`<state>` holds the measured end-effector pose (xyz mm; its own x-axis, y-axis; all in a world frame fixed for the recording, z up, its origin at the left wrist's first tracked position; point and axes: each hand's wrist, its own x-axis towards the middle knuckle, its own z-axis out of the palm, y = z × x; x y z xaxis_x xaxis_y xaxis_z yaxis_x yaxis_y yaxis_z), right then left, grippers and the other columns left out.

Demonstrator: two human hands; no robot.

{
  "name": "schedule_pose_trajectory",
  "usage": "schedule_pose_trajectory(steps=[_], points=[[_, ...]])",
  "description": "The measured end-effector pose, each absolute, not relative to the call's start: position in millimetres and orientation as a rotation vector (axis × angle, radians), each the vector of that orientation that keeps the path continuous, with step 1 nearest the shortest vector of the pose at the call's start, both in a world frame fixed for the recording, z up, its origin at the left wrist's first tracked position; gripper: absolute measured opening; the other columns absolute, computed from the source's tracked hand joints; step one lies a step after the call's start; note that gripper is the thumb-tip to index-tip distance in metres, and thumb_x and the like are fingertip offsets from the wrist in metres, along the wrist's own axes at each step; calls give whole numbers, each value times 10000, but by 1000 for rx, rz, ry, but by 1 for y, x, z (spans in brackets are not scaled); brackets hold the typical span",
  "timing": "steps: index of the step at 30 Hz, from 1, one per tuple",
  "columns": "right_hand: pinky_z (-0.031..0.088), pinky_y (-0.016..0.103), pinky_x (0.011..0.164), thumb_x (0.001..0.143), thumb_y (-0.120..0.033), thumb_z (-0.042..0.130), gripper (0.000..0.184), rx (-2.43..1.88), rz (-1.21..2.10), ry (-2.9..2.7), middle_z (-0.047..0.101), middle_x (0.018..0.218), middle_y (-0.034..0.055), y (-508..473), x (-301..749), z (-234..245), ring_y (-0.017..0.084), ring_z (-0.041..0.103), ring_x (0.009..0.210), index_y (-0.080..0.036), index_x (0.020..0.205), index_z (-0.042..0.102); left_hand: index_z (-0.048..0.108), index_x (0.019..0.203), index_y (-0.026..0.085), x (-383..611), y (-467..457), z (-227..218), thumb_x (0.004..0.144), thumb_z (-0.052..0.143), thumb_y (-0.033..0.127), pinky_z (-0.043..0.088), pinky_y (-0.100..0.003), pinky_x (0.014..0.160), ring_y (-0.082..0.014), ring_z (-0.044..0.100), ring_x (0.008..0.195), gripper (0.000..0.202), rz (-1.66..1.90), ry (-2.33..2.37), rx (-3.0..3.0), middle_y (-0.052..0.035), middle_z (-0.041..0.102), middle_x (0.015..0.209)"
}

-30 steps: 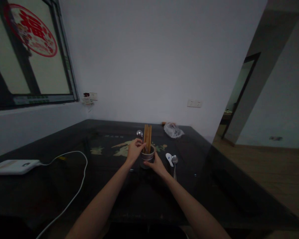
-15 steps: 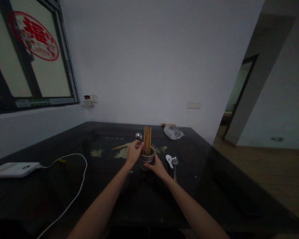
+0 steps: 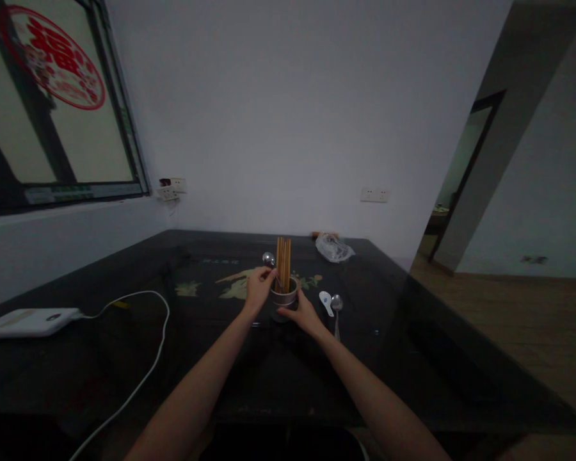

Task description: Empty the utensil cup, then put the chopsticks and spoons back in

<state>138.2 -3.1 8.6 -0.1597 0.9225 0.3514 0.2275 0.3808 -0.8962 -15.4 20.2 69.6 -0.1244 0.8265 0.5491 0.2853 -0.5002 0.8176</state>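
Note:
A small round metal holder (image 3: pixel 285 298) stands on the dark table (image 3: pixel 125 384), with a bundle of wooden chopsticks (image 3: pixel 283 255) upright in it. My left hand (image 3: pixel 258 288) is closed in a pinch on the handle of a metal spoon (image 3: pixel 269 259), whose bowl sticks up beside the chopsticks and whose handle reaches into the holder. My right hand (image 3: pixel 303 315) wraps the holder's near side and steadies it. Just right of it, a white ceramic spoon (image 3: pixel 326 303) and a second metal spoon (image 3: pixel 336 305) lie on the table.
A crumpled clear plastic bag (image 3: pixel 334 248) lies at the table's far edge. A white device (image 3: pixel 26 321) with a looping white cable (image 3: pixel 148 346) sits on the left. A window is at the left, and a doorway (image 3: pixel 461 173) opens at the right.
Both hands stay at the holder. The left hand has kept its pinch on the spoon beside the chopsticks; the view shifts slightly.

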Motion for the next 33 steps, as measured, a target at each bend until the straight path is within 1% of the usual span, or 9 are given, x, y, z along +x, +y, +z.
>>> schedule_pose_trajectory(steps=[6,11,16,21,24,28,33], points=[[373,441,1027,592,-322,791,857,-1039,822,-1657,564,1277,113,-4,138,9,271,517,1195,-198,1344,399,609,598,173,-12,26,58,763,566,364,344,-245,563,-138,467,577,256,1627,1318,1782,7,534,574],[351,435,1047,603,-319,787,878,-1014,809,-1678,541,1306,123,-5,138,11,268,495,1222,-181,1364,372,555,547,179,-15,28,57,744,578,321,320,-246,558,-138,448,570,244,1618,1423,1895,14,468,552],[360,443,1036,590,-298,794,875,-1038,819,-1666,556,1292,112,-5,139,12,275,506,1210,-204,1360,389,569,565,181,-20,27,61,727,593,301,325,-252,567,-150,474,595,203,1554,1494,1978,-1,507,578],[384,428,1016,593,-309,791,881,-1053,832,-1661,549,1299,120,-5,139,12,270,515,1198,-192,1365,383,582,575,186,-24,26,62,753,582,346,312,-263,577,-156,471,590,239,1575,1498,2065,-15,523,581],[391,432,1007,596,-307,788,871,-1056,843,-1660,563,1282,113,-5,140,12,269,526,1182,-198,1362,388,563,572,185,-25,27,62,738,591,363,296,-252,569,-147,455,573,245,1592,1503,2008,-5,513,568],[399,437,997,588,-322,794,865,-1068,832,-1668,573,1267,112,-4,141,11,275,533,1172,-197,1350,405,560,616,178,-26,30,62,720,590,366,281,-233,553,-128,440,551,217,1601,1464,1854,21,509,559],[370,434,1025,597,-339,788,857,-1057,817,-1672,559,1287,116,-5,141,11,272,507,1206,-189,1350,406,561,646,167,-26,32,62,676,633,362,305,-233,540,-124,454,548,210,1549,1446,1743,27,517,566]])
